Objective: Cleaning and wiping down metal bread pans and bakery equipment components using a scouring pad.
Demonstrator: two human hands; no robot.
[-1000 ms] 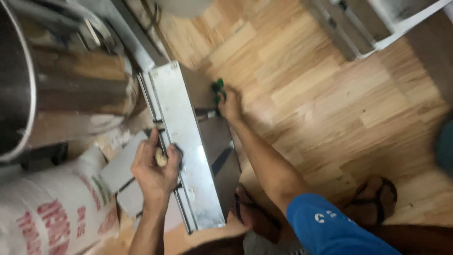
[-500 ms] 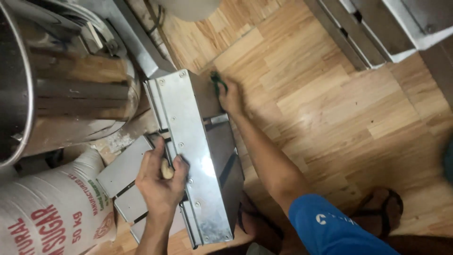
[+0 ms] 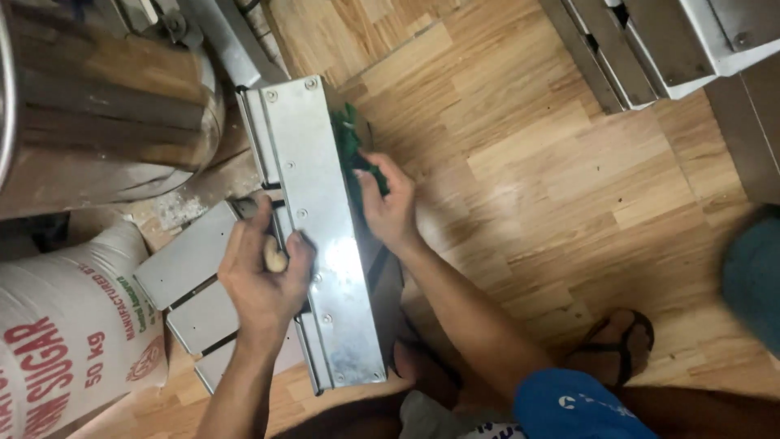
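The right hand [image 3: 390, 211] had slid its crumpled green cloth [image 3: 351, 146] down the long steel panel's [image 3: 321, 219] right edge; the left hand [image 3: 264, 280] stayed clenched round a pale handle [image 3: 275, 258] at its left edge.

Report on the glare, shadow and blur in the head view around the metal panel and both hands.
Head view: a soft bright sheen sits on the metal panel near its middle; the left hand and right hand are sharp enough, with little motion blur; shadow fills the gap under the panel's right edge; the blue shape at the right edge is blurred.
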